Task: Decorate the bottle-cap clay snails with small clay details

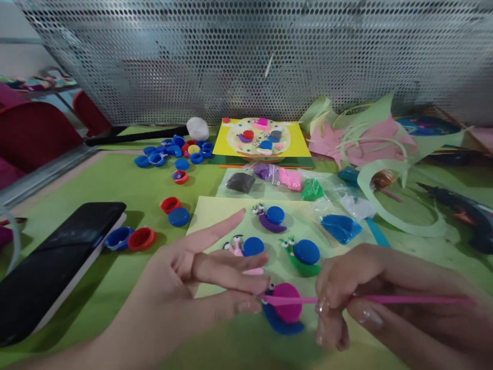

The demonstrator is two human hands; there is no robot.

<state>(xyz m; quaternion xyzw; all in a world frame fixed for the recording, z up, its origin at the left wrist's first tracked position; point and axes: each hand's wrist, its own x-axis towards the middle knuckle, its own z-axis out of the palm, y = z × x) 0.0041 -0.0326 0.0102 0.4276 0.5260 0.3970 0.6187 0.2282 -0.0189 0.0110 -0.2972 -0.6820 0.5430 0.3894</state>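
Note:
My right hand [373, 277] grips a thin pink modelling stick [416, 299] between thumb and fingers, its flattened tip pointing left. The thumb and a finger of my left hand [200, 277] are pinched together at that tip; whatever lies between them is too small to make out. The left index finger stretches upward. Below the stick lies a clay snail with a magenta cap shell [289, 311] and blue body. Beyond are a green snail [304, 257], a purple snail [271, 218] and a pink snail [252, 247] with blue cap shells, the pink one partly hidden by my left hand.
A pale sheet [215, 213] lies under the snails. Behind it are bagged clays [289, 179] and a yellow picture card [223, 141]. Bottle caps [179, 217] and a black phone [65, 257] sit left. Paper scraps [358, 139] and a dark glue gun [462, 210] lie right.

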